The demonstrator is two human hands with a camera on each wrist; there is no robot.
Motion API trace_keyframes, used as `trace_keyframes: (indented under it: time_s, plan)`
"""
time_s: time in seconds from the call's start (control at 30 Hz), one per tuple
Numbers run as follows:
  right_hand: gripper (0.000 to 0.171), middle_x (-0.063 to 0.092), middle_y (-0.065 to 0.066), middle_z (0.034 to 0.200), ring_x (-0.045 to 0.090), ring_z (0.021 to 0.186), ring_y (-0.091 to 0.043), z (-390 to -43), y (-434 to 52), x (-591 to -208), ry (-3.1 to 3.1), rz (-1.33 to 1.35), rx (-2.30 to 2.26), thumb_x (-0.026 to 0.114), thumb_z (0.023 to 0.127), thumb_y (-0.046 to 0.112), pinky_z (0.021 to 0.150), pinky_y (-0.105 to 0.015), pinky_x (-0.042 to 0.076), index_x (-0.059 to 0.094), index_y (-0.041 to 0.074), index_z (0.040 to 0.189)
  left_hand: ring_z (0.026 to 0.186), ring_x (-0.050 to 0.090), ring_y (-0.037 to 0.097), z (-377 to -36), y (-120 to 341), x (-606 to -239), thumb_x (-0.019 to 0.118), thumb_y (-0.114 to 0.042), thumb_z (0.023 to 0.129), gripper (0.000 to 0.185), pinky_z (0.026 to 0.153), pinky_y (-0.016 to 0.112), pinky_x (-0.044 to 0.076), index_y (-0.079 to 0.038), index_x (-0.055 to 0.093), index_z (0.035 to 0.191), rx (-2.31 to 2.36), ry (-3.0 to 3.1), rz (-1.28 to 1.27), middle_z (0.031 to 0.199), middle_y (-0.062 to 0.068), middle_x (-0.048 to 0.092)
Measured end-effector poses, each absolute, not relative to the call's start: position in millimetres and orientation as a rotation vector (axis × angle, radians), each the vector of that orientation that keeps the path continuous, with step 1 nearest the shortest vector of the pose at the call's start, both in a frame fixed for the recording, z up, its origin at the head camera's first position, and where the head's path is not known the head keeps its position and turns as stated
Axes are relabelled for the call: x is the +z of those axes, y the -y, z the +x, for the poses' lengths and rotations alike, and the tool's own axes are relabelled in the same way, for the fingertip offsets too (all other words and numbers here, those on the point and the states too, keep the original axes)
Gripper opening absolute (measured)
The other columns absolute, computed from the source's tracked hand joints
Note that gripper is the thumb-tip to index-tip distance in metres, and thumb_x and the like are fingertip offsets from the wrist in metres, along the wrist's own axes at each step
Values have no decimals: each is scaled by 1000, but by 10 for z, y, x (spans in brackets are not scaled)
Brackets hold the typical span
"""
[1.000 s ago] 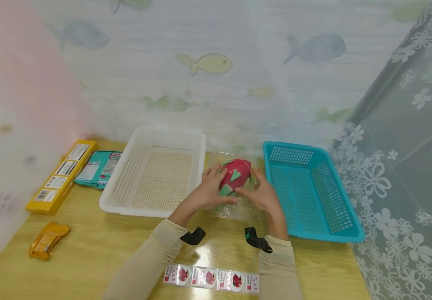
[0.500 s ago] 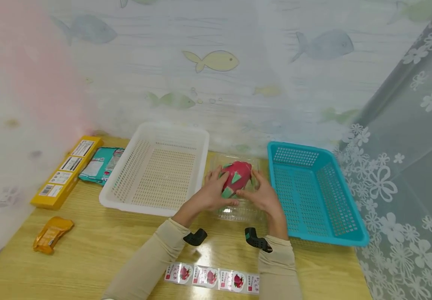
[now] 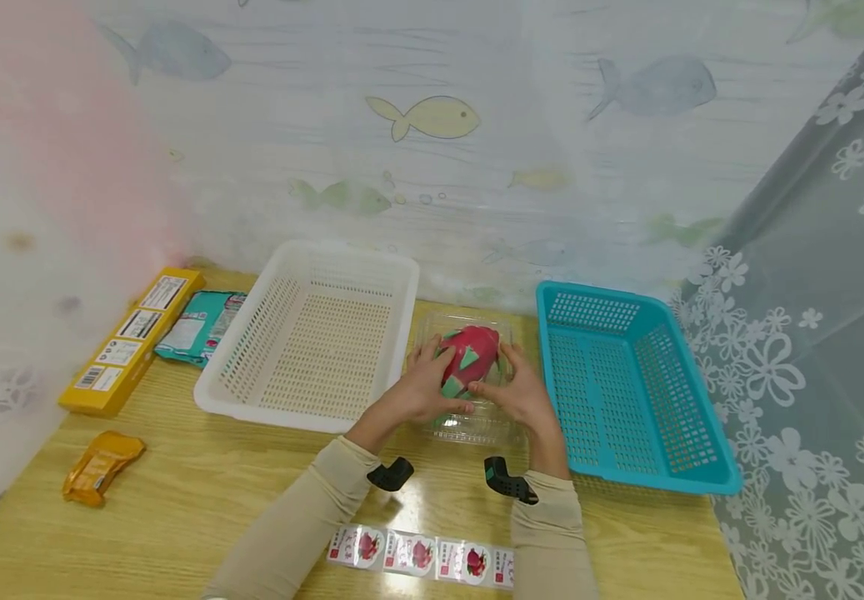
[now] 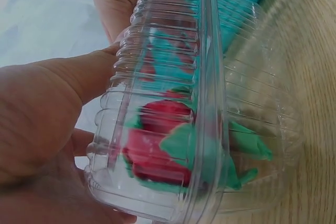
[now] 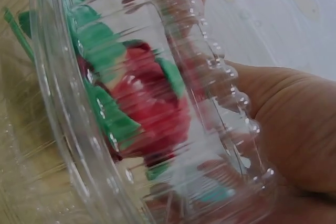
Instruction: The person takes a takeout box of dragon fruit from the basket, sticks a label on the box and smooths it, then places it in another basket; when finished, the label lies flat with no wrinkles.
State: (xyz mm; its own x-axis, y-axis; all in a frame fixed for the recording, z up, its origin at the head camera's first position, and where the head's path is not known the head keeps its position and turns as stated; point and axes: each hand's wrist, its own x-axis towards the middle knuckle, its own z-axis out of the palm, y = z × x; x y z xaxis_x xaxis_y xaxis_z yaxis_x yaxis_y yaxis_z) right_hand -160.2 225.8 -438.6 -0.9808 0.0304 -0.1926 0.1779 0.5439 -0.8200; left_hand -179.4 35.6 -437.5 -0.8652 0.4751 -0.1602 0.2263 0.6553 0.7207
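Note:
A clear plastic clamshell box (image 3: 469, 421) sits on the wooden table between two baskets, with a red and green dragon fruit (image 3: 469, 358) inside. My left hand (image 3: 420, 392) holds the box's lid from the left, thumb across its ribbed side (image 4: 79, 82). From the right, my right hand (image 3: 517, 396) grips the same lid, its palm against the ribbed wall (image 5: 283, 129). In both wrist views the fruit (image 4: 163, 145) (image 5: 142, 108) shows through the plastic under the lid.
A white basket (image 3: 312, 342) stands left of the box and a teal basket (image 3: 626, 383) right of it. A strip of dragon fruit stickers (image 3: 424, 554) lies near the front edge. A yellow box (image 3: 132, 337), a teal packet (image 3: 199, 329) and an orange packet (image 3: 102, 467) lie at the left.
Both hands stay on the clamshell and have edged slightly away from me with it. The head view has tilted a little.

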Motion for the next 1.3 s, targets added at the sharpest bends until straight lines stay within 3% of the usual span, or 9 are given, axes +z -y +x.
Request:
trace_keyframes:
  time_s: [0.2,0.67,0.87,1.3]
  plan:
    - [95,6,-21,171,28,149,-54,-1609,-2246,-4414,-2621,190,-1414,81,89,23,117,-64,34,24,4,162,156,-2,51,-1806,-375,-4382,83,-38,86,100,120,69,23,-8,26,162,1013,-2551,540,172,18,3]
    - [97,4,-19,172,17,154,-50,-1608,-2223,-4540,-2589,240,-1510,82,88,22,120,-64,28,23,7,163,157,2,46,-1839,-391,-4391,85,-36,84,102,116,67,34,-10,26,163,969,-2573,522,172,16,4]
    - [97,6,-19,172,10,156,-48,-1579,-2220,-4570,-2615,270,-1466,84,86,23,121,-68,22,24,9,162,156,3,50,-1823,-414,-4416,87,-35,83,103,114,70,34,-9,26,162,948,-2589,525,172,17,5]
    - [96,9,-16,172,14,155,-48,-1554,-2190,-4635,-2638,293,-1491,84,86,24,118,-71,24,26,15,162,156,2,48,-1805,-439,-4431,88,-32,82,101,115,75,26,-11,29,162,953,-2616,487,171,14,6]
